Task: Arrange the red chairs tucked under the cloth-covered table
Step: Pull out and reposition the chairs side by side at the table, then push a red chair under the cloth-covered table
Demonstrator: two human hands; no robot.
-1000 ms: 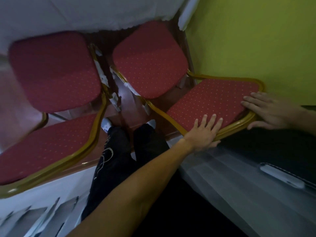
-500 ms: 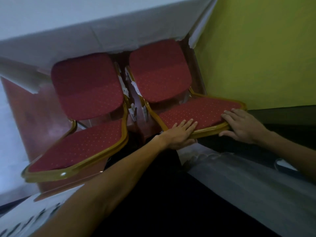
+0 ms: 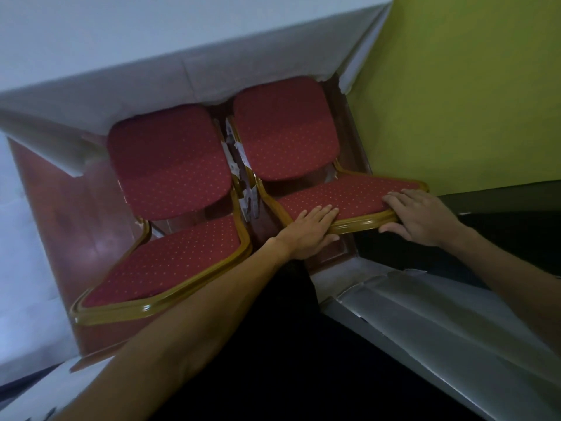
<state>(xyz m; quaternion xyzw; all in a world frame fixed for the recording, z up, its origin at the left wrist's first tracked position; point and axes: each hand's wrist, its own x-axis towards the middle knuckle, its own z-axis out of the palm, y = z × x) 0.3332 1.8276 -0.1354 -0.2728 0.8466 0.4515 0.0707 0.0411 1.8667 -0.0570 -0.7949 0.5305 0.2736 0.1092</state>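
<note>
Two red dotted chairs with gold frames stand side by side, their seats pointing at the white cloth-covered table (image 3: 151,56). The left chair (image 3: 170,165) stands free, its seat just short of the cloth's hem. The right chair (image 3: 285,132) has its seat's far edge at the hem. My left hand (image 3: 309,229) lies over the top of the right chair's backrest, fingers on the red pad and thumb under the gold rail. My right hand (image 3: 422,217) grips the same rail at its right corner.
A green wall (image 3: 470,86) runs close along the right chair's side. Behind the chairs, at lower right, is a grey cloth-covered surface (image 3: 440,314). Reddish floor (image 3: 69,208) shows left of the chairs, and a white surface (image 3: 24,238) borders the left edge.
Both hands have stayed on the right chair's backrest, and their thumbs have come under the rail. The chairs now look farther from me, and more of the table is in view.
</note>
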